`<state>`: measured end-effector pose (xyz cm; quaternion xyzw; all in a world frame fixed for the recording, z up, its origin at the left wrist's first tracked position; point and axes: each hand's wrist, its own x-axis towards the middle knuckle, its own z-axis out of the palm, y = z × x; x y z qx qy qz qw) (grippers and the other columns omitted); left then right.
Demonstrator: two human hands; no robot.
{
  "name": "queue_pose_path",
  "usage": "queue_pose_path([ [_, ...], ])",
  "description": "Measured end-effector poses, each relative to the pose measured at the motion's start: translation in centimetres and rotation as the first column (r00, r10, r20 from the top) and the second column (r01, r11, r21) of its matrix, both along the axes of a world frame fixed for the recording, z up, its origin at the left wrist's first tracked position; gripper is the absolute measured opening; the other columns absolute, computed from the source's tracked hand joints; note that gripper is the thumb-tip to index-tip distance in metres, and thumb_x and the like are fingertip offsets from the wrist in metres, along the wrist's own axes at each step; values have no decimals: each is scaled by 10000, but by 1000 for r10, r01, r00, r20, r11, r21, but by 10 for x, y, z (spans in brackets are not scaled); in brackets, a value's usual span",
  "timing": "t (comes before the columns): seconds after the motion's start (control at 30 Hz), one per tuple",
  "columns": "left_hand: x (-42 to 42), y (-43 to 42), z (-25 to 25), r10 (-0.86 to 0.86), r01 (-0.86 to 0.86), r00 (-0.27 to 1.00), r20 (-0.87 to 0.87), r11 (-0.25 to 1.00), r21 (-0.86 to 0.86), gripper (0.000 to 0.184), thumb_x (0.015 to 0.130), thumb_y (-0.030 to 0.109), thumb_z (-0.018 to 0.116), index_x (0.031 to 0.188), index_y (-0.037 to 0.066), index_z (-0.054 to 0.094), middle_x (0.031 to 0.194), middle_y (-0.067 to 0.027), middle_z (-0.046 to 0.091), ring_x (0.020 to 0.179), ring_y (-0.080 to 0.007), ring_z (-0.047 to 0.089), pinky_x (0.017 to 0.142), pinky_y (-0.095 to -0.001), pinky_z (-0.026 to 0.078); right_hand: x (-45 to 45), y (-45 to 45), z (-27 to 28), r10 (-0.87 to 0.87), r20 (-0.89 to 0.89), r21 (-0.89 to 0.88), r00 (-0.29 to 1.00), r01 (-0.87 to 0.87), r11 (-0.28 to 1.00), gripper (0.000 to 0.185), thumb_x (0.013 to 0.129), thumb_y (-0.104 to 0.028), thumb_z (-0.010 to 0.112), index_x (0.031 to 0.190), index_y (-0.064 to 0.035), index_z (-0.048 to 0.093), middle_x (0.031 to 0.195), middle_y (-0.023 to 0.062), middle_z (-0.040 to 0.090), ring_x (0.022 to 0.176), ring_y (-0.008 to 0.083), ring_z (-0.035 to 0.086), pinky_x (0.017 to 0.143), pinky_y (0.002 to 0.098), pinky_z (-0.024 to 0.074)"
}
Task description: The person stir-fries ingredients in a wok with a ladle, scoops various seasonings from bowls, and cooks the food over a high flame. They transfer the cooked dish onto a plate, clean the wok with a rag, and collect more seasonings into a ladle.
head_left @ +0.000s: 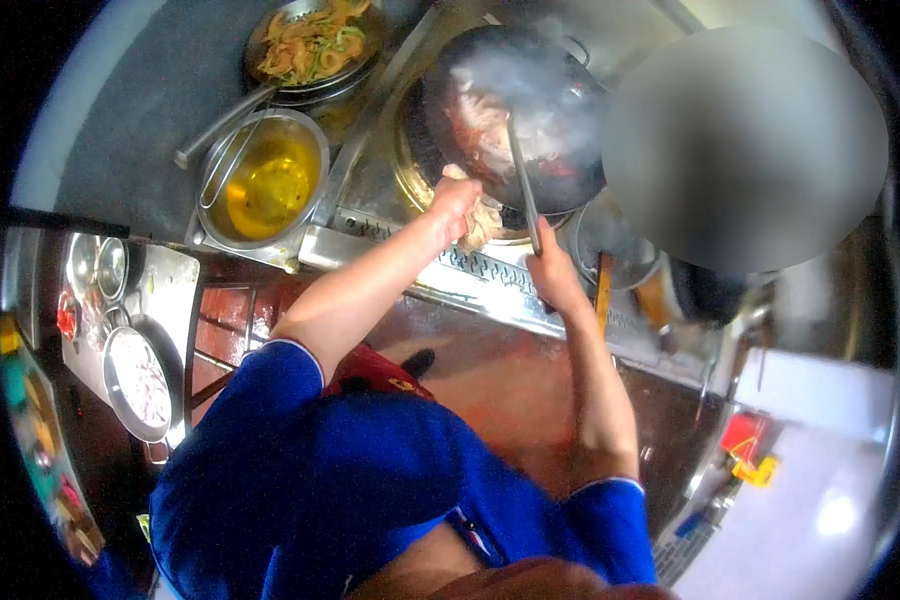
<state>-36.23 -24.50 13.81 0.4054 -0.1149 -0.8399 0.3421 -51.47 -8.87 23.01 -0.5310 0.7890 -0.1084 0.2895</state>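
Note:
A dark wok (570, 175) sits tilted over the stove, with steaming reddish and pale food (480, 125) inside. At its near left edge, my left hand (454, 205) is closed on a light cloth (485, 222), pressed against the wok's rim. My right hand (555, 272) is wrapped round the long metal handle of a utensil (523, 180), whose far end reaches into the food. Steam partly hides that end and the food.
Left of the stove are a metal bowl of yellow oil (268, 190) and a strainer of fried food (315, 45) with its handle sticking out. A pot (618, 240) stands right of the wok. A pan of pale pieces (140, 385) rests on a lower-left table (178, 290).

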Motion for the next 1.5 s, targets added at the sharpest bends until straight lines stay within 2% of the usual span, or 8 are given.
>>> queue_pose_path([
  [0.2,33,39,65,35,-34,998,47,999,-20,207,794,-20,542,1001,-36,536,845,-147,599,726,-329,671,631,-500,588,-33,94,197,61,-1,202,998,-60,978,679,884,-17,634,1500,-154,384,1416,156,541,1333,271,494,1076,363,416],
  [0.27,41,44,77,-49,51,996,72,998,-21,198,838,16,528,1031,-28,543,863,-134,609,748,-315,675,654,-488,593,-46,101,243,42,20,363,999,-47,931,698,889,11,610,1516,-177,370,1342,150,607,976,198,649,853,349,522],
  [0.33,35,30,63,-115,116,992,-43,993,1,181,862,29,516,1032,-24,543,874,-129,613,758,-315,676,670,-492,595,-26,64,236,12,-45,549,999,15,836,708,880,7,604,1521,-175,363,1288,161,635,813,184,618,746,352,531],
  [0.47,33,37,49,-82,83,997,8,993,-83,188,870,24,508,1053,-16,526,939,-161,650,801,-324,691,708,-501,605,-77,35,40,233,-218,-136,948,-266,954,696,879,-89,546,1529,-183,319,1184,249,638,913,388,659,825,446,512],
  [0.73,103,98,66,-58,82,991,117,973,-215,309,800,-32,499,1105,-37,448,925,-199,634,771,-319,699,663,-442,615,-48,123,207,60,-22,43,998,-59,997,756,810,116,603,1488,-160,417,1376,193,567,1267,262,561,1047,333,432],
  [1.17,122,77,44,-79,79,997,9,958,-277,293,845,-6,481,1134,-39,447,864,-231,664,673,-333,695,571,-439,623,-3,93,163,-69,-120,-80,990,60,995,769,798,75,603,1488,-214,424,1350,197,583,1209,298,602,998,362,472],
  [1.33,104,26,60,-245,252,967,74,960,-123,231,859,29,487,1066,-40,408,867,-236,661,671,-348,691,559,-492,614,20,113,250,-204,-151,428,967,250,869,749,765,76,580,1454,-199,479,1250,197,650,1120,228,655,930,355,499],
  [1.5,96,28,54,-364,365,930,50,903,-224,236,880,70,494,1028,-113,516,836,-240,675,676,-343,698,561,-473,616,3,64,77,-106,-212,-67,971,93,993,717,802,12,540,1474,-210,427,1120,237,661,958,378,664,824,458,514],
])
